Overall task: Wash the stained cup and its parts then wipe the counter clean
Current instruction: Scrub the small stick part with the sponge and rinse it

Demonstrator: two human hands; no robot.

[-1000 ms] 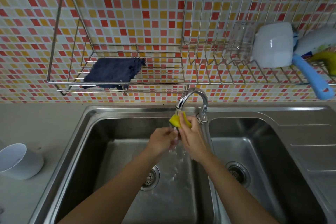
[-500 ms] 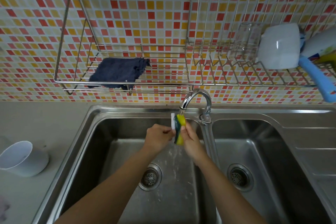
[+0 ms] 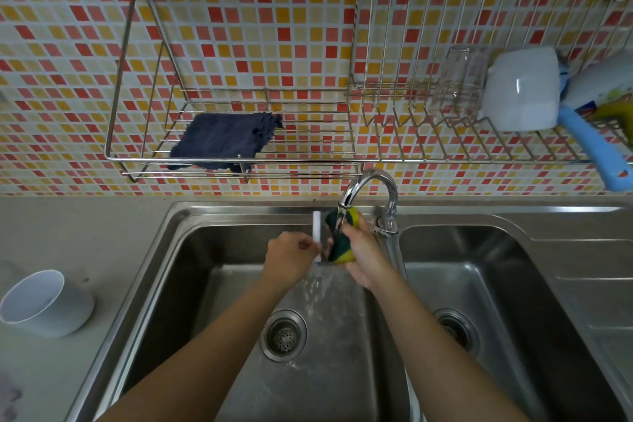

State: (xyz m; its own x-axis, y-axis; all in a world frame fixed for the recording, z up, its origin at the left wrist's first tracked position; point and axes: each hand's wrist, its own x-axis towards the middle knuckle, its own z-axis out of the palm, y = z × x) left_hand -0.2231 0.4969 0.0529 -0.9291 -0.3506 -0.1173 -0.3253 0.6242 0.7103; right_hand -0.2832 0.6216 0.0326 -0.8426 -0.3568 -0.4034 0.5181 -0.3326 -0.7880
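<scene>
Over the left sink basin (image 3: 205,284), my left hand (image 3: 289,259) grips a thin white cup part (image 3: 317,228) that stands upright under the faucet (image 3: 370,188). My right hand (image 3: 363,255) is closed around a yellow and green sponge (image 3: 340,240), pressed beside the white part. Water runs from the spout down between my hands into the basin. A white cup (image 3: 44,305) lies tilted on the grey counter (image 3: 85,240) at the left.
A wall rack (image 3: 239,161) above the sink holds a dark blue cloth (image 3: 222,140). Its right section carries a clear glass (image 3: 460,82), a white mug (image 3: 522,92) and a blue-handled brush (image 3: 596,154). The right basin (image 3: 513,284) has a drain (image 3: 455,327).
The white part has come away from the sponge and now stands clear to its left. The sponge has turned its green side towards me. The camera view has shifted slightly.
</scene>
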